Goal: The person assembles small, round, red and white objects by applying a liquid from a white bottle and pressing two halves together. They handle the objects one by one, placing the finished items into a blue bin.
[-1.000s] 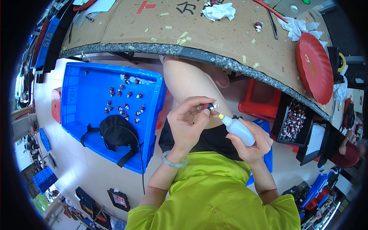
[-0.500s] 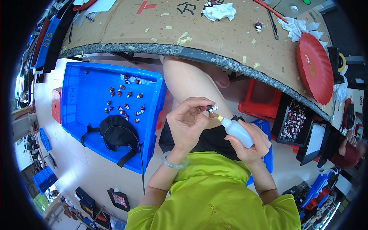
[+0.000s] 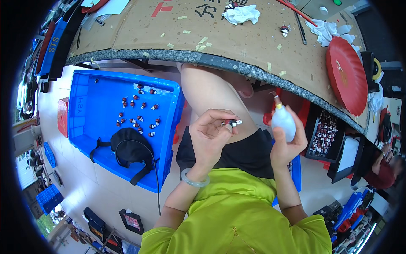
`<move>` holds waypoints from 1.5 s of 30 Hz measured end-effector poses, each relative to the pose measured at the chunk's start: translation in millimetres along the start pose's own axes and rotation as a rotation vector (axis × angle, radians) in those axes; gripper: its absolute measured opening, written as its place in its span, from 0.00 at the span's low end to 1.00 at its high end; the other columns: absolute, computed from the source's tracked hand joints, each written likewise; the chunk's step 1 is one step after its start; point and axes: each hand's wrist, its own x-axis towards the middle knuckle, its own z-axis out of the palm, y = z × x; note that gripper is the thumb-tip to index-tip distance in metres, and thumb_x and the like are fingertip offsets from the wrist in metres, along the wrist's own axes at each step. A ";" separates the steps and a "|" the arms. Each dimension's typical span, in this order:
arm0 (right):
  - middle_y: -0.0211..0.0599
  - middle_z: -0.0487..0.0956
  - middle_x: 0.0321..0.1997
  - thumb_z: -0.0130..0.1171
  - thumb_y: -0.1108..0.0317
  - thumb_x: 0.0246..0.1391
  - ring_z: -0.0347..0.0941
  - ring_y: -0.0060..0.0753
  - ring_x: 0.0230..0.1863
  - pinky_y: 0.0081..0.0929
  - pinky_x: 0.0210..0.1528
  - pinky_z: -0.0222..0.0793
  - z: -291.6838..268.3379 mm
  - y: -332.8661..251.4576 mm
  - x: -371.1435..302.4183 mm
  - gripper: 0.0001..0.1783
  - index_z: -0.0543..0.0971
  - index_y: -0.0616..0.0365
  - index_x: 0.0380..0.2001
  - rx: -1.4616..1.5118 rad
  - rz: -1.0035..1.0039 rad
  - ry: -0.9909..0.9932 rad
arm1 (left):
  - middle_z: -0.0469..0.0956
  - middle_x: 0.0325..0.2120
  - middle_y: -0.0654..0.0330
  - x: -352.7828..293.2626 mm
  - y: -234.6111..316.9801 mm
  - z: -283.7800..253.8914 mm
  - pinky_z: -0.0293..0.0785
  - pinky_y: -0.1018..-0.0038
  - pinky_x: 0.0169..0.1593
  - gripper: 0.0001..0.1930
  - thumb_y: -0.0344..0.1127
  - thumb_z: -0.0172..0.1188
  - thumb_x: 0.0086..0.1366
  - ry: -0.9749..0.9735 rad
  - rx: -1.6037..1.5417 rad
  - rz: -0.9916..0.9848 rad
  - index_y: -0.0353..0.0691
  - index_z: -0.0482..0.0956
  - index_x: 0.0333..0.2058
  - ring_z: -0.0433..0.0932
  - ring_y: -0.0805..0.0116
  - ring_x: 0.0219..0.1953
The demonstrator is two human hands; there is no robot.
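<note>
My left hand pinches a small figurine between thumb and fingertips, above my lap. The figurine is dark red, black and white; my fingers cover part of it. In my right hand is a white squeeze bottle with a yellow collar and a thin reddish tip. The bottle stands nearly upright, its tip pointing up and away from the figurine, near the table edge. Left of my legs, a blue bin holds several similar figurines and a black strapped pouch.
Ahead is a cardboard-covered table with a stone-like edge. On it lie a white cloth, a lone figurine and a red scalloped plate. A black tray of many figurines stands at right; a co-worker is beyond.
My right hand has drawn the bottle away from the figurine, to the right and upward, and its tip now points up. My left hand keeps the figurine in nearly the same place.
</note>
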 end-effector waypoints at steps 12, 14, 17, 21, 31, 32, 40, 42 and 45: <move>0.45 0.76 0.44 0.59 0.79 0.48 0.73 0.27 0.44 0.24 0.47 0.70 -5.3 21.9 141.4 0.19 0.69 0.70 0.45 0.093 -0.122 0.079 | 0.75 0.29 0.49 1.0 -2.7 -3.4 0.69 0.78 0.30 0.13 0.15 0.43 0.49 -0.045 -0.122 -0.036 0.27 0.74 0.33 0.73 0.70 0.26; 0.46 0.76 0.45 0.59 0.78 0.49 0.74 0.27 0.44 0.24 0.47 0.70 -4.4 34.1 160.0 0.19 0.68 0.69 0.44 0.035 -0.119 0.032 | 0.76 0.31 0.50 -0.1 -3.8 -7.2 0.71 0.79 0.32 0.12 0.16 0.45 0.50 -0.041 -0.211 -0.102 0.26 0.74 0.33 0.74 0.71 0.28; 0.46 0.76 0.45 0.59 0.77 0.49 0.74 0.27 0.44 0.24 0.47 0.70 -2.2 45.2 169.5 0.18 0.68 0.68 0.44 -0.015 -0.154 0.006 | 0.76 0.33 0.49 1.2 -8.2 -11.3 0.69 0.78 0.32 0.11 0.17 0.46 0.52 -0.052 -0.323 -0.190 0.27 0.74 0.34 0.73 0.69 0.27; 0.43 0.77 0.42 0.60 0.75 0.49 0.74 0.27 0.43 0.24 0.46 0.70 -1.2 51.5 170.5 0.19 0.68 0.68 0.44 -0.083 -0.165 0.048 | 0.73 0.37 0.50 5.1 -13.5 -13.4 0.67 0.78 0.31 0.11 0.19 0.46 0.52 -0.028 -0.419 -0.264 0.28 0.75 0.34 0.71 0.69 0.26; 0.42 0.77 0.39 0.64 0.71 0.48 0.74 0.26 0.41 0.22 0.45 0.69 0.7 51.7 166.2 0.20 0.70 0.69 0.42 -0.192 -0.217 0.093 | 0.68 0.37 0.54 6.1 -15.2 -12.2 0.65 0.79 0.29 0.11 0.19 0.45 0.51 -0.046 -0.469 -0.312 0.29 0.75 0.32 0.70 0.69 0.25; 0.41 0.77 0.39 0.64 0.70 0.47 0.74 0.26 0.41 0.22 0.45 0.69 0.4 52.7 166.2 0.21 0.70 0.69 0.42 -0.196 -0.224 0.095 | 0.68 0.37 0.54 5.5 -13.9 -10.5 0.65 0.80 0.29 0.11 0.19 0.45 0.50 -0.048 -0.444 -0.299 0.29 0.75 0.32 0.70 0.69 0.25; 0.46 0.76 0.42 0.66 0.70 0.45 0.73 0.29 0.44 0.24 0.48 0.68 1.8 52.8 165.3 0.25 0.68 0.71 0.45 -0.164 -0.236 0.110 | 0.67 0.37 0.55 1.9 -3.2 -4.9 0.70 0.80 0.29 0.11 0.14 0.46 0.46 -0.081 -0.174 -0.143 0.26 0.75 0.28 0.72 0.73 0.25; 0.47 0.76 0.43 0.65 0.70 0.45 0.73 0.30 0.45 0.24 0.49 0.67 2.3 51.7 164.6 0.27 0.67 0.71 0.46 -0.150 -0.242 0.120 | 0.66 0.36 0.55 1.2 -2.3 -4.5 0.71 0.80 0.29 0.10 0.14 0.46 0.46 -0.088 -0.141 -0.127 0.26 0.75 0.27 0.72 0.73 0.25; 0.49 0.75 0.44 0.65 0.71 0.45 0.73 0.31 0.46 0.25 0.50 0.66 1.4 52.2 164.5 0.28 0.66 0.71 0.47 -0.147 -0.239 0.126 | 0.66 0.36 0.55 0.5 -2.2 -4.2 0.71 0.80 0.28 0.10 0.14 0.47 0.46 -0.092 -0.132 -0.126 0.26 0.75 0.27 0.72 0.72 0.25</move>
